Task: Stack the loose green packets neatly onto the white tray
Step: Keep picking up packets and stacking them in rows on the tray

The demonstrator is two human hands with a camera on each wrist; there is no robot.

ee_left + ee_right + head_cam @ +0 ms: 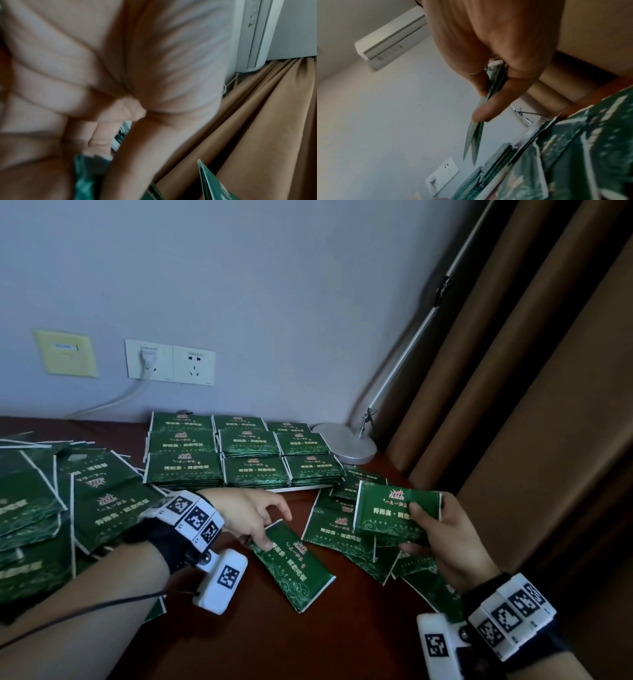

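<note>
The right hand (445,542) holds a small bundle of green packets (397,517) clear of the table, thumb across the printed face and fingers curled behind. The right wrist view shows the bundle edge-on (477,132), pinched between thumb and fingers, with at least two packets fanning apart at the free end.

The left hand (250,513) reaches palm down over a single green packet (294,563) lying askew on the dark red-brown table (267,638). Its fingers are loosely bent; one fingertip rests on the packet's near corner, the other fingers spread above it. The left wrist view is blurred and shows only curled fingers (101,136) against a green edge; whether the packet is actually gripped cannot be told.

The white tray (301,488) stands at the back of the table against the wall, only its front rim showing. It carries stacked packets (250,453) in a three-by-three arrangement, edges squared. More loose packets (339,529) lie overlapping on the table between the tray and the right hand, and a larger disordered heap (51,508) covers the left end of the table.

A silver lamp base (346,441) sits just beside the tray's right corner. Wall sockets (169,361) with one plug inserted are above, brown curtains (534,371) at the right.
</note>
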